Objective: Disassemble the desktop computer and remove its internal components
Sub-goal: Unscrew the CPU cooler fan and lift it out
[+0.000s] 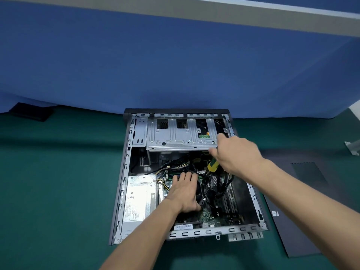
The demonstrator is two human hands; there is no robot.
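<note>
- The right hand (236, 152) grips a yellow screwdriver (212, 165) near the middle of the frame; its tip is hidden, maybe at the metal drive cage (175, 137).
- The left hand (183, 193) lies flat with straight fingers on the black fan, holding nothing.
- The computer case (124, 172) sits open on the green mat (58, 191), low in the middle.
- Its side panel (303, 201) is already off, at the right.
- The power box (139, 199), green board (212, 217) and wires are all left inside, so most of the job remains.

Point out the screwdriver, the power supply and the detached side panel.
screwdriver (212, 164): head view, yellow-green handle below the right hand.
power supply (139, 199): head view, labelled silver top.
side panel (303, 207): head view, bare dark surface right of the case.
</note>
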